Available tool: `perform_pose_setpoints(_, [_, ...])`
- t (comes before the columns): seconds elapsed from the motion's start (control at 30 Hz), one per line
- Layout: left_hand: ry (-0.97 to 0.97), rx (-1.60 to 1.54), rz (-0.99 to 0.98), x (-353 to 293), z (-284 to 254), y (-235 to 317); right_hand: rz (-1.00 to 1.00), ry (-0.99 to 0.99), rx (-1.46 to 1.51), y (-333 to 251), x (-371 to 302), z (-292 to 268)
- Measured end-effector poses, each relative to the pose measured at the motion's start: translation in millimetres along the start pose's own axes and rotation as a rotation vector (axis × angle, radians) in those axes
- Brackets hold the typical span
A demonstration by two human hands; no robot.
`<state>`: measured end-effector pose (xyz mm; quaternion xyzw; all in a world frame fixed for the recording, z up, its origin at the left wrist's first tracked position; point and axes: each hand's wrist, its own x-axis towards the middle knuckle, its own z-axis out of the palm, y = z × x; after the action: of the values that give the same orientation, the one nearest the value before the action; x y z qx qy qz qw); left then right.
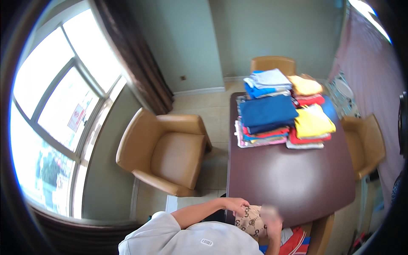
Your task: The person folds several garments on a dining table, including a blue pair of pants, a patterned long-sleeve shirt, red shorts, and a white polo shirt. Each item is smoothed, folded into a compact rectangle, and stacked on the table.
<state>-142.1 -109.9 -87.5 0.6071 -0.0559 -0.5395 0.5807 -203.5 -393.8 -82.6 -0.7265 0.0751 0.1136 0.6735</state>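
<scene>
A beige cloth garment (pixel 250 224) with a dark repeated pattern hangs between my two hands, close to my body at the table's near edge. My left hand (pixel 238 207) pinches its upper left corner, fingers closed. At the garment's right side is my right hand (pixel 274 226), which appears to grip that edge; a blurred patch covers its fingertips. Just below and right of my right hand lie red, blue and white clothes (pixel 295 241) on a tan chair, partly hidden by my forearm.
Stacks of folded clothes stand on the dark brown table (pixel 272 174), among them a blue pile (pixel 268 111) and a yellow-topped pile (pixel 314 121). A tan armchair (pixel 176 153) is at the left, another chair (pixel 361 144) at the right, and a third behind the table.
</scene>
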Motion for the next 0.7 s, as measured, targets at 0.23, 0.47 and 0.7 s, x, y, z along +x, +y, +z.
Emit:
perform_pose_setpoints(0.23, [0.165, -0.552, 0.182, 19.2, -35.7, -27.0, 0.210, 0.072, 0.295, 17.1, 42.9, 22.8])
perform_pose_setpoints(0.47, [0.400, -0.249, 0.588, -5.8, -106.4, 77.5, 0.084, 0.024, 0.427, -93.2, 137.4, 55.8])
perform_pose_setpoints(0.7, [0.574, -0.180, 0.863, -57.3, -184.7, 210.3, -0.182, 0.019, 0.235, -230.1, 256.0, 74.3])
